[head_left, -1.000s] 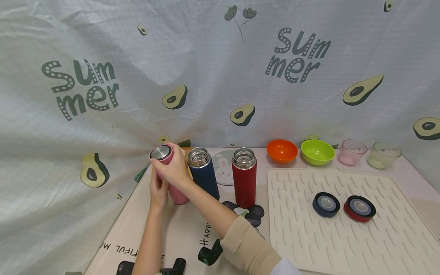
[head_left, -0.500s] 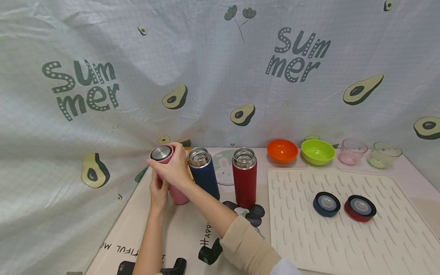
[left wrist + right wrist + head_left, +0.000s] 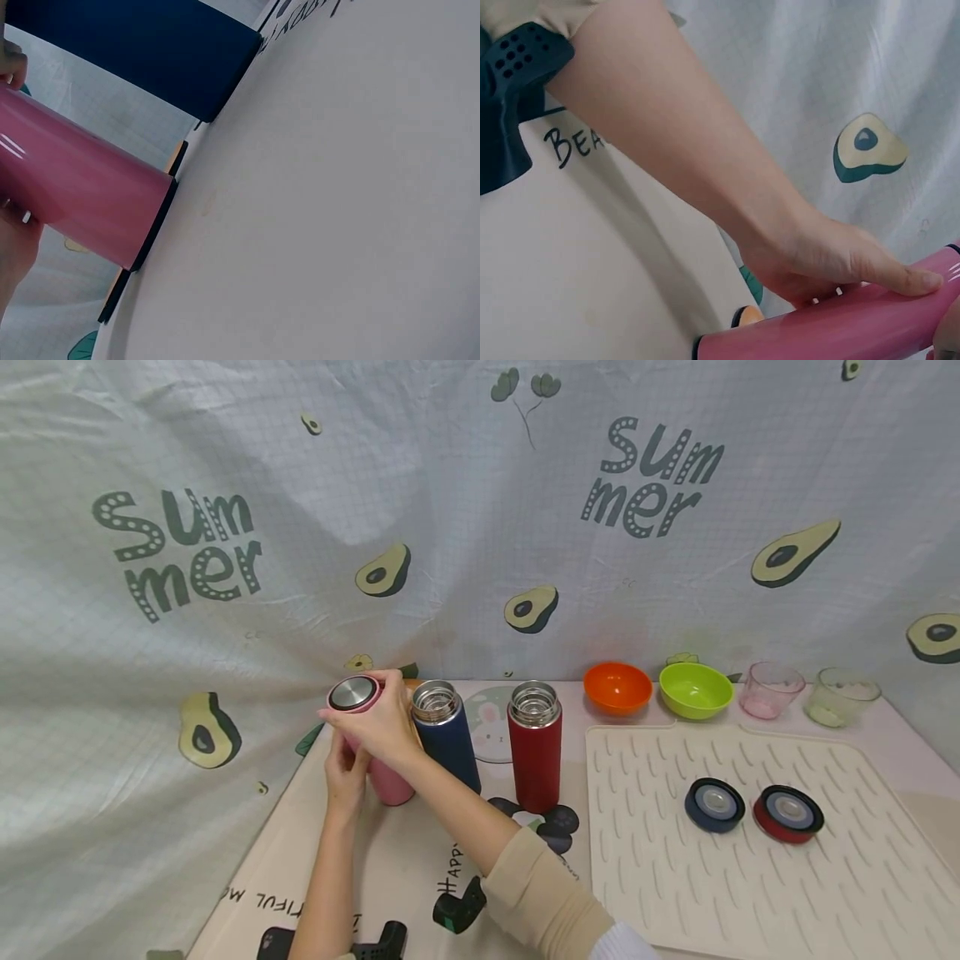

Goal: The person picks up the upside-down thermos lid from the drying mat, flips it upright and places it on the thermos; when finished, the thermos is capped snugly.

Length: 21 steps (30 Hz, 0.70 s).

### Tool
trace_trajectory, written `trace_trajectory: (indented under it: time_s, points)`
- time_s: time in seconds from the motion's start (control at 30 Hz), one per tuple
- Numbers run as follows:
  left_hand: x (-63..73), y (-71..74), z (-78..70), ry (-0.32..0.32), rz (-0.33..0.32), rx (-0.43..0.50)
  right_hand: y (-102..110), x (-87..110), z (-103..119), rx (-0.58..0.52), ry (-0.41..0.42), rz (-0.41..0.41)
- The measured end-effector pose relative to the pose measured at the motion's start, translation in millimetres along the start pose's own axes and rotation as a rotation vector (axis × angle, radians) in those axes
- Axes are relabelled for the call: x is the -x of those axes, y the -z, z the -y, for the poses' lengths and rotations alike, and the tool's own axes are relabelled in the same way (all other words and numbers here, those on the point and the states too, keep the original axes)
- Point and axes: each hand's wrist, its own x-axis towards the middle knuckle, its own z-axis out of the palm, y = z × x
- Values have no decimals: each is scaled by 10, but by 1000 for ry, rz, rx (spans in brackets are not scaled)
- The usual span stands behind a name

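Note:
A pink insulated bottle (image 3: 392,783) stands at the left of the table, capped with a silver-topped lid (image 3: 353,693). My right hand (image 3: 381,724) wraps the top of it, thumb across the near side and fingers behind. Lower down, my left hand (image 3: 348,782) grips the body, its thumb (image 3: 911,280) lying along the pink wall in the right wrist view. The bottle's dark base meets the tabletop in the left wrist view. Just right of it stand a blue bottle (image 3: 452,747) and a red bottle (image 3: 536,768), both uncapped with steel mouths showing.
A cream ridged mat (image 3: 637,877) covers the right side, bearing a blue lid (image 3: 715,805) and a red lid (image 3: 788,814). Behind it stand an orange bowl (image 3: 617,688), a green bowl (image 3: 695,691), a pink glass (image 3: 770,690) and a greenish glass (image 3: 840,697). A printed curtain hangs behind.
My right thumb has slid slightly left around the near side of the pink bottle's top. The left hand keeps its grip, and the bottles and lids stay in place.

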Motion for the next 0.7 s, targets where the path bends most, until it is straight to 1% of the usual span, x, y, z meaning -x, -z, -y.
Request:
trace_trajectory:
  time_s: [0.07,0.13,0.2,0.3,0.43,0.7]
  points:
    - [-1,1,2,8,4,-7,-4,8,3,12,-14,10]
    - [-3,1,-9,30,6,-28,-5,15,-3,18,-6,20]
    - [-6,-4,-32,60,6,-55,-3,12,-14,3,8,37]
    - [0,-1,-55,85,11,-77,4,9,-10,-16,6,44]
    - [12,15,-47,67,24,-70,9,-2,15,-16,-15,33]
    - [7,25,-5,24,37,-85,4,8,0,-8,-12,26]
